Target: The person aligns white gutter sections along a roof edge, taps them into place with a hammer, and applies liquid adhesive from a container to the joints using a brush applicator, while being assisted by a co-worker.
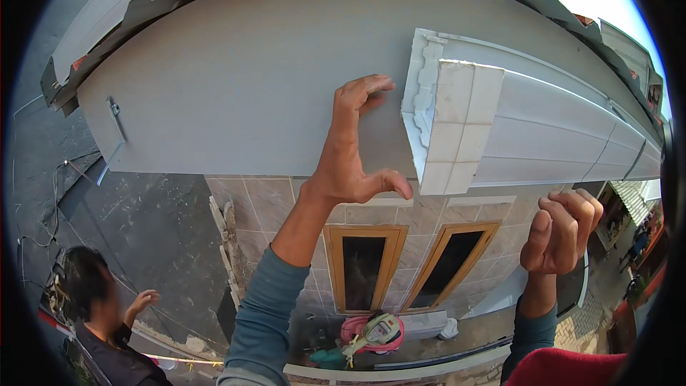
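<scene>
My left hand (349, 146) is raised in front of a broad grey board (236, 78) under the roof edge. Its thumb and fingers are spread in a C shape with nothing between them. Just right of it a long white channel-like trim (550, 125) runs along the board, with ragged white edging inside its near end. A white panel with grid lines (463, 129) covers part of that end. Below the trim's lower edge, my right hand (564, 232) is curled into a loose fist, apart from the trim. I see nothing in it.
A small metal bracket (116, 120) is fixed at the board's left. Below are a tiled wall (421, 214), two wood-framed windows (366, 268) and a parked scooter (377, 332). Another person (107, 329) stands at lower left, one hand raised. Cables (53, 221) hang at far left.
</scene>
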A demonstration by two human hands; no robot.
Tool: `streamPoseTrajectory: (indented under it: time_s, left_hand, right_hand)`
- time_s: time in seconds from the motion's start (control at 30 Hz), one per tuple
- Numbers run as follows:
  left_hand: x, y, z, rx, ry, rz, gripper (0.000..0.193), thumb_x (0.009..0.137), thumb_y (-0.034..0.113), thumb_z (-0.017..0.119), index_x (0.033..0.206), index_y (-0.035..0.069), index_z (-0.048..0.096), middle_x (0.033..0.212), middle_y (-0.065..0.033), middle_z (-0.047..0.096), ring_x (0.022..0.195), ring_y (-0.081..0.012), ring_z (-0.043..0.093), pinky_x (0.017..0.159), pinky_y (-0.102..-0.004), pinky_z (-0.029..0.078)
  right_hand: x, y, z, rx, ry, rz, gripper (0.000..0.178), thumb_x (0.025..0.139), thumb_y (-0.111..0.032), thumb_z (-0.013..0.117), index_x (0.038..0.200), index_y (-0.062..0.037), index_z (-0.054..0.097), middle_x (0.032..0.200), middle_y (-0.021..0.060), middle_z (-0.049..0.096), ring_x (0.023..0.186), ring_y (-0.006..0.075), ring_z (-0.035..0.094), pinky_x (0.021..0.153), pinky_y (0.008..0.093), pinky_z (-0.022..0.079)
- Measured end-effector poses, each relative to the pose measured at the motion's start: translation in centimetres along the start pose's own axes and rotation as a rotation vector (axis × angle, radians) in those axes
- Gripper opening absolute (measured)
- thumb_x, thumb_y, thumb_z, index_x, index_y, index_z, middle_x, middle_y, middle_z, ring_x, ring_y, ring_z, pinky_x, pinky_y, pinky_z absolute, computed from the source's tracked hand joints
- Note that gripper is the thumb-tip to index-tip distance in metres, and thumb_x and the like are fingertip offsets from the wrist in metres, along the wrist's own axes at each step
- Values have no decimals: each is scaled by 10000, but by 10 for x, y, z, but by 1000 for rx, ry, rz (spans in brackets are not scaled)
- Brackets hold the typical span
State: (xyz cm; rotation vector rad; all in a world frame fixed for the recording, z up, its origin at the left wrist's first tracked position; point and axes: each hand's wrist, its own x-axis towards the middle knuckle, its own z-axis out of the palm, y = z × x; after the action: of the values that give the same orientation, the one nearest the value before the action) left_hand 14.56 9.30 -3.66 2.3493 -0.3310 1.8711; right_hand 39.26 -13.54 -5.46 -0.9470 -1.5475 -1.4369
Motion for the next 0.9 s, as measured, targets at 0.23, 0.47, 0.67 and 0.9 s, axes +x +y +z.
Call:
streamPoseTrajectory:
  time_s: [0.23, 0.47, 0.67, 0.9]
  left_hand:
    - [7, -16, 21, 167, 160, 134, 743, 698, 405, 870, 1275, 26, 595, 1173, -111, 699, 1085, -312, 638, 904, -363, 548]
    - [7, -18, 27, 259, 153, 108, 355, 700, 226, 869, 991, 67, 743, 1038, -65, 750, 1067, -269, 668, 881, -359, 559]
    - [7, -15, 27, 139, 144, 58, 291, 670, 171, 882, 894, 58, 736, 994, -105, 731, 1011, -286, 668, 813, -363, 574]
    - [10, -12, 29, 168, 132, 55, 264, 706, 202, 868, 858, 55, 711, 983, -104, 694, 989, -298, 656, 783, -359, 576]
  right_hand:
    - [138, 30, 18, 106, -251, 196, 563, 1073, -416, 469, 711, 4, 567, 699, 82, 521, 640, 159, 465, 590, 332, 366]
    - [129, 23, 28, 65, -89, 271, 645, 1089, -407, 443, 546, -61, 413, 524, -8, 356, 484, 76, 292, 483, 320, 195]
    - [128, 24, 29, 74, -97, 229, 621, 1076, -378, 488, 552, -51, 422, 529, -11, 358, 485, 75, 286, 483, 316, 189]
    - [129, 19, 31, 98, -50, 256, 599, 1074, -338, 504, 556, -65, 379, 541, -17, 341, 500, 74, 269, 497, 320, 172]
